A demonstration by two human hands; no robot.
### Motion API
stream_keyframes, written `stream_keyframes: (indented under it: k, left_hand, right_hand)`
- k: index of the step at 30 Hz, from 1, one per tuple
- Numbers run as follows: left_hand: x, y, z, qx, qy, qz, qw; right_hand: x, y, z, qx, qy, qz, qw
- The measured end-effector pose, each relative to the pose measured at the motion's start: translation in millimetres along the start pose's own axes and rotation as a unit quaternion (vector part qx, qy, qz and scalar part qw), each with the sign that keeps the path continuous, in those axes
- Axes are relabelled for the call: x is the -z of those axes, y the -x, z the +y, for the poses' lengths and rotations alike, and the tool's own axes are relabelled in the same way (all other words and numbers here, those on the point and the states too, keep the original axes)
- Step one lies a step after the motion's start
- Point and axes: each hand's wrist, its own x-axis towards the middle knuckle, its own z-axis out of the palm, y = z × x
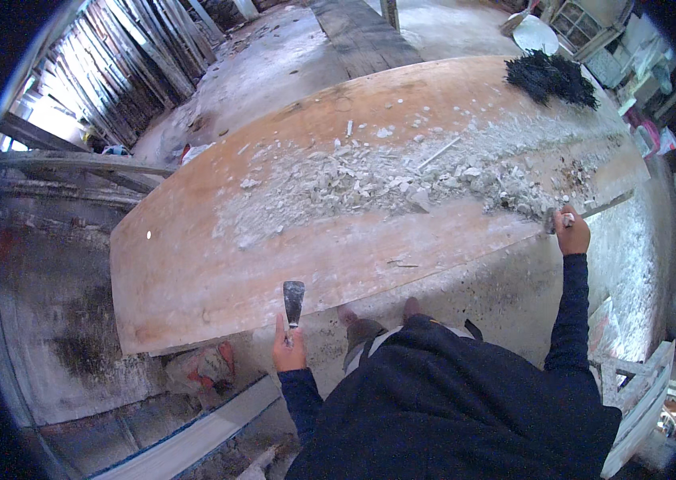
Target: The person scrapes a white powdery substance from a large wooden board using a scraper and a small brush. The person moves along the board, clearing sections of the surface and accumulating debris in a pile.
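My left hand is closed round the handle of a putty knife, its dark, flared blade pointing up and away from me. Off to the right, my closed right hand is at the near edge of a large board. Something pale shows at its fingers and a small dark shape beside them, but what it grips I cannot make out. Heaped white plaster rubble, chips and dust lie across the board's middle, reaching close to the right hand. A thin white stick rests on the heap.
A bundle of black bristly fibre lies at the board's far right. Beyond the board is a dark plank. Upright timber slats lean at far left. A white wooden frame stands at lower right. My feet are by the near edge.
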Motion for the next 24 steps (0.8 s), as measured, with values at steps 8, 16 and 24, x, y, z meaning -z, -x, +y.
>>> stream_keyframes:
  k: [8, 16, 24]
  left_hand:
    - [26.5, 3.1, 12.4, -0.039, 0.022, 0.179, 0.983]
    - [40.9, 16.2, 15.3, 0.027, 0.084, 0.212, 0.973]
    - [61.7, 13.5, -49.2, 0.055, 0.100, 0.213, 0.970]
  right_hand:
    - [-137.5, 119.8, -244.3, 0.032, -0.517, -0.428, 0.741]
    - [-228.6, 161.8, -351.7, 0.116, -0.431, -0.500, 0.742]
    - [-146.7, 19.3, -142.0, -0.124, -0.398, -0.226, 0.881]
